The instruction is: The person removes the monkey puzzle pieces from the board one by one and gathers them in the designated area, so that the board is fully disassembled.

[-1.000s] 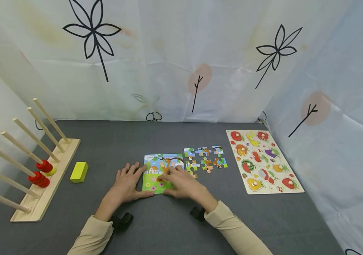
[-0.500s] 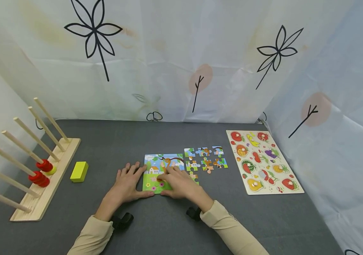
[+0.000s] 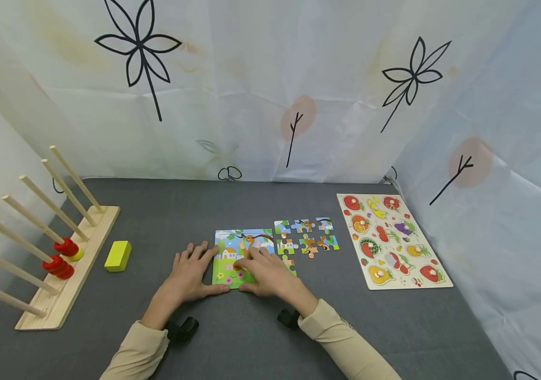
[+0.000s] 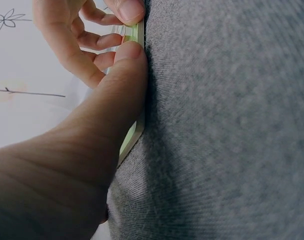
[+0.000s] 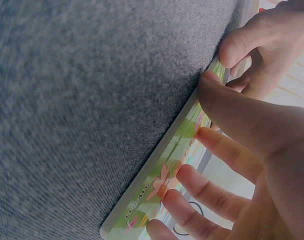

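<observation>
A small square picture puzzle (image 3: 226, 244), with a house, flowers and a brown animal, lies flat on the grey table. My left hand (image 3: 187, 274) is spread at its left side, thumb along the near edge. My right hand (image 3: 270, 273) reaches over its right part, fingertips on the picture. In the right wrist view, the right thumb (image 5: 212, 95) touches the near rim, close to the left thumb (image 5: 233, 49). Part of the picture is hidden beneath the right hand. Several loose jigsaw pieces (image 3: 308, 245) lie in rows just to the right.
At far right lies a fruit peg puzzle board (image 3: 396, 243). On the left stands a wooden peg rack (image 3: 80, 248) with red rings (image 3: 58, 267) on its rods, and a yellow block (image 3: 118, 256) beside it. A patterned white curtain (image 3: 251, 95) bounds the back.
Compared with one second ago, my right hand has shifted slightly left over the puzzle, uncovering more of a loose piece at its right. The left hand has stayed put.
</observation>
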Available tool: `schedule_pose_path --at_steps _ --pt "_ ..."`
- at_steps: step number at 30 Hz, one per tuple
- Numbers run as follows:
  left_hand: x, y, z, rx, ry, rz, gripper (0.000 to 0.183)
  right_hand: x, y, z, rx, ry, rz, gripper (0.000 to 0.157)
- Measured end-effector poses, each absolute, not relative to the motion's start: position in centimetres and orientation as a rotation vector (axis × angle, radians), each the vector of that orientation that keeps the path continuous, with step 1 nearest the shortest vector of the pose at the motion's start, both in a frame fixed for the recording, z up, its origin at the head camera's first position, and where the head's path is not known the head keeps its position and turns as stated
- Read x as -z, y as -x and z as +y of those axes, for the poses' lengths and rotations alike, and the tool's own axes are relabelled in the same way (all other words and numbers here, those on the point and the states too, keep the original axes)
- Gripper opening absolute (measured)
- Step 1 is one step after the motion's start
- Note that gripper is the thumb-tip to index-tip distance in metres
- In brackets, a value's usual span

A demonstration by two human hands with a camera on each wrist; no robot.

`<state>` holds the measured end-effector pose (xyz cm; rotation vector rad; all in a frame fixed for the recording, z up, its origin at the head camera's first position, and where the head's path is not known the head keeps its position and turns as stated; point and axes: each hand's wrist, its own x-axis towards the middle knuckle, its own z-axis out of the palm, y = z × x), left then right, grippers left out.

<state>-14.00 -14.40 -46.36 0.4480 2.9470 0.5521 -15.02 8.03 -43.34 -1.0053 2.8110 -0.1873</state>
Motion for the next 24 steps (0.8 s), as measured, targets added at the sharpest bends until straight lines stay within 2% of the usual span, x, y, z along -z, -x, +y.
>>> schedule_pose_path --at_steps 13,24 --pt "46.07 13.83 -14.36 -0.538 -0.445 2.942 0.102 43.05 14.91 7.83 0.169 0.977 2.811 0.042" --pt "46.27 13.96 -14.40 -0.534 -0.449 2.947 0.102 42.69 14.71 7.48 0.154 0.948 2.808 0.049"
